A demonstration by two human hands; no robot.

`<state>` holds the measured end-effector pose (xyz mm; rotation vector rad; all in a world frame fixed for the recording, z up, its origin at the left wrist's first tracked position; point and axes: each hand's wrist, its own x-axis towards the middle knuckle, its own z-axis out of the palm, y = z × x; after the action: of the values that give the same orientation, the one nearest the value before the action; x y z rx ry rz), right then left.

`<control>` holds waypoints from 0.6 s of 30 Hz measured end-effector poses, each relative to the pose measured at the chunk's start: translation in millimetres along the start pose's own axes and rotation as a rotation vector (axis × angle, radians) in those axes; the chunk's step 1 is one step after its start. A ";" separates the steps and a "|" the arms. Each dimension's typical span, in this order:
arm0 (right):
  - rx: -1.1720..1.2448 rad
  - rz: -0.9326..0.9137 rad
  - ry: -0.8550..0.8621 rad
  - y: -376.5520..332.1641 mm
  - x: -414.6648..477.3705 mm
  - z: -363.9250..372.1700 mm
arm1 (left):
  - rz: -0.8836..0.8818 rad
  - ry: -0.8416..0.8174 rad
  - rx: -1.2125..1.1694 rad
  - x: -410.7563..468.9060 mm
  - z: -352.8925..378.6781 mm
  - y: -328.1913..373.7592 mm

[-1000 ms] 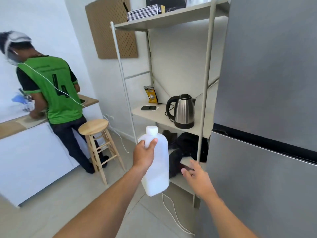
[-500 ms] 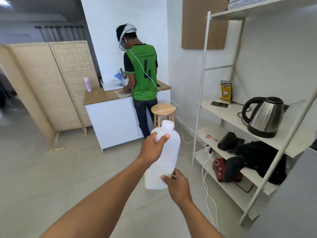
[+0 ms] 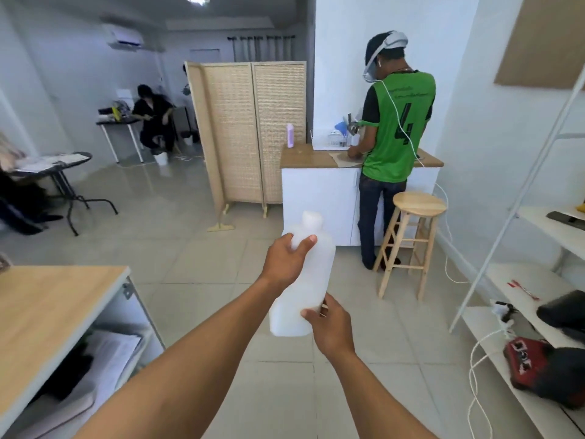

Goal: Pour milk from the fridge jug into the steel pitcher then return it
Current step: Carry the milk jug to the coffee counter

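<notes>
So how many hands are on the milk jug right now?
2. The left hand grips the milk jug at its shoulder, just below the cap; the right hand holds its bottom corner. Both are in plain view.

The head-worn wide-angle camera looks forward and down from standing height; the left hand point(image 3: 285, 263) and right hand point(image 3: 334, 327) hold the milk jug point(image 3: 311, 283) close at centre, with the white counter point(image 3: 316, 201) farther ahead.
</notes>
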<state>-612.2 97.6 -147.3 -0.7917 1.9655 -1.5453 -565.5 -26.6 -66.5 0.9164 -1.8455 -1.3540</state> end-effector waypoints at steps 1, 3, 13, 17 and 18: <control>-0.006 0.003 -0.027 -3.4 -4.5 14.3 | -0.006 0.027 -0.006 -3.4 -17.3 -5.2; -0.019 -0.008 -0.088 -9.3 -11.8 42.1 | -0.021 0.087 -0.017 -10.6 -50.5 -14.4; -0.056 -0.104 -0.323 -39.0 -58.2 167.9 | -0.050 0.326 0.020 -57.5 -203.1 -52.6; -0.057 -0.135 -0.412 -47.1 -77.6 211.9 | -0.075 0.427 0.040 -80.5 -253.0 -66.3; -0.054 -0.144 -0.449 -50.8 -86.7 228.7 | -0.083 0.464 0.045 -90.6 -271.8 -69.6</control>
<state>-384.0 -4.1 -144.5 -1.2076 1.6520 -1.2551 -280.5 -101.4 -76.9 1.2242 -1.4980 -1.0390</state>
